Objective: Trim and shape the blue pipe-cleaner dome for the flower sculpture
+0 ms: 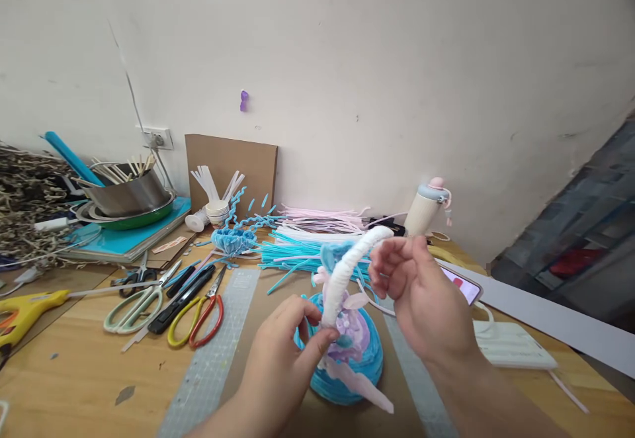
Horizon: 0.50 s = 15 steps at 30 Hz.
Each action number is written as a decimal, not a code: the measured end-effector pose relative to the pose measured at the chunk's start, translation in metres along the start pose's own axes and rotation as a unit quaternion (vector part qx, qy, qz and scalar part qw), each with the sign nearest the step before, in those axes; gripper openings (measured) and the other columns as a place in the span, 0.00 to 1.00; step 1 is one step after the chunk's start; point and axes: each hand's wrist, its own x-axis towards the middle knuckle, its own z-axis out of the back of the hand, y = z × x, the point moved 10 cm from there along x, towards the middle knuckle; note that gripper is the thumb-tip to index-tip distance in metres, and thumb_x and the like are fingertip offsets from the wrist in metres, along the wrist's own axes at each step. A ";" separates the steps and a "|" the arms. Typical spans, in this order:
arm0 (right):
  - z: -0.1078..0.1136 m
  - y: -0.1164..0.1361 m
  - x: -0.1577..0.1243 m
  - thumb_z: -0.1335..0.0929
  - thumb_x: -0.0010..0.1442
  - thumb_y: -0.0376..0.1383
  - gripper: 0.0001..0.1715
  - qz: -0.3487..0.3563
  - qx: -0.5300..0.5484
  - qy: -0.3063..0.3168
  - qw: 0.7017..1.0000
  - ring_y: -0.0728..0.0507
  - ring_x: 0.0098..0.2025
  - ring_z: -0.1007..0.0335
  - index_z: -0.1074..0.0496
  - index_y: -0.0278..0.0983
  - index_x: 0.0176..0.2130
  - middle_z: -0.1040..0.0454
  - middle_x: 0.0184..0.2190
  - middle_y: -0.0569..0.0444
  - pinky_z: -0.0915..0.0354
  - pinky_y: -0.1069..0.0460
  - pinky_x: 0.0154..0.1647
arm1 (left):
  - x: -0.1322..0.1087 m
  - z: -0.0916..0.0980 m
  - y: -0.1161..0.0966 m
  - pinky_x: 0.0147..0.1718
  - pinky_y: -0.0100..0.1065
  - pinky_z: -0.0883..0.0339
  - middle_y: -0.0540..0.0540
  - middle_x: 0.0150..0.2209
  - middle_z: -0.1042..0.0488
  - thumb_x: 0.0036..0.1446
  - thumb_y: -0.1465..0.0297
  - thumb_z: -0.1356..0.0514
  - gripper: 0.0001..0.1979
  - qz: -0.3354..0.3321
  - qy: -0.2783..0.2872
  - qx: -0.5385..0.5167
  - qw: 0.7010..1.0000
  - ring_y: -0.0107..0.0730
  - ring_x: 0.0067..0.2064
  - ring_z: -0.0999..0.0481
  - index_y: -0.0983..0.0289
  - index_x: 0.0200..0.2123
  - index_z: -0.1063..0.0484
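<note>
Left hand [280, 352] with thumb and fingers pinched around the lower part of a white wrapped stem [342, 279], raised over the near-middle part of the tabletop [74, 385] and bent rightward at its tip. Right hand [431, 299] loosely half curled beside that tip, with nothing visible in its grasp; impossible to tell touching from merely close. Behind and below the stem, a round blue coil [342, 392] on a brown board [268, 292], with a purple flower [366, 332] across it and a pale strip [367, 388] slanting toward the near edge; hard to tell joined from only overlapping.

Done, judging by looks: coil wound full, flower shaped, stem covered along its visible length. Seemingly unfinished: the stem, handheld rather than self-standing.

Left of the board, red-and-yellow scissors [208, 322], pale green scissors [149, 306] and, farther left, a yellow glue gun [30, 312], all out of hand. Toward the right edge, a phone [466, 287]. Nearer the far edge, blue lengths [282, 254], then pink lengths [317, 213], apparently unused stock; left of these, a curled blue piece [233, 242], apparently already shaped.
</note>
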 end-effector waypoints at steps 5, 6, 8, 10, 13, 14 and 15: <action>-0.017 0.013 -0.031 0.34 0.60 0.46 0.12 0.084 -0.257 0.019 0.963 0.43 0.35 0.35 0.30 0.42 0.31 0.30 0.30 0.55 0.38 0.49 0.37 | -0.005 -0.016 0.031 0.28 0.32 0.43 0.48 0.25 0.34 0.52 0.60 0.38 0.12 0.065 0.021 -0.105 0.992 0.32 0.27 0.35 0.61 0.34 0.31; -0.025 0.017 -0.035 0.34 0.60 0.46 0.11 0.101 -0.304 0.032 0.947 0.42 0.37 0.34 0.30 0.42 0.32 0.29 0.32 0.54 0.38 0.47 0.40 | -0.008 -0.017 0.035 0.28 0.32 0.43 0.48 0.25 0.34 0.51 0.60 0.37 0.12 0.066 0.022 -0.109 0.992 0.32 0.28 0.35 0.61 0.34 0.31; -0.038 0.028 -0.039 0.34 0.59 0.46 0.11 0.146 -0.366 0.039 0.918 0.41 0.38 0.34 0.30 0.42 0.33 0.28 0.33 0.53 0.39 0.44 0.43 | -0.014 -0.016 0.045 0.29 0.32 0.42 0.49 0.27 0.33 0.50 0.61 0.36 0.11 0.068 0.015 -0.115 0.991 0.32 0.29 0.35 0.61 0.32 0.31; -0.045 0.038 -0.038 0.33 0.58 0.48 0.12 0.184 -0.385 0.037 0.904 0.40 0.39 0.34 0.30 0.42 0.33 0.28 0.33 0.53 0.40 0.42 0.46 | -0.018 -0.009 0.058 0.30 0.33 0.41 0.50 0.28 0.32 0.52 0.61 0.38 0.10 0.085 -0.010 -0.123 0.989 0.34 0.30 0.34 0.60 0.30 0.33; -0.025 0.035 -0.029 0.35 0.59 0.51 0.16 0.173 -0.327 0.003 0.929 0.39 0.44 0.35 0.32 0.43 0.39 0.29 0.38 0.52 0.40 0.42 0.48 | -0.017 -0.003 0.088 0.38 0.37 0.37 0.53 0.34 0.28 0.52 0.66 0.41 0.07 0.147 -0.039 -0.158 0.976 0.38 0.37 0.30 0.60 0.35 0.31; -0.005 0.026 -0.026 0.38 0.61 0.52 0.18 0.141 -0.287 -0.028 0.947 0.39 0.46 0.36 0.33 0.43 0.41 0.30 0.40 0.51 0.40 0.42 0.50 | -0.015 -0.003 0.098 0.42 0.38 0.38 0.55 0.38 0.26 0.49 0.69 0.40 0.10 0.168 -0.038 -0.175 0.969 0.40 0.41 0.29 0.61 0.38 0.30; 0.019 0.013 -0.026 0.40 0.62 0.54 0.20 0.102 -0.255 -0.069 0.959 0.39 0.48 0.36 0.34 0.44 0.42 0.30 0.42 0.51 0.40 0.42 0.52 | -0.011 -0.006 0.106 0.46 0.40 0.38 0.57 0.41 0.25 0.46 0.73 0.41 0.14 0.182 -0.028 -0.190 0.964 0.42 0.45 0.29 0.62 0.40 0.30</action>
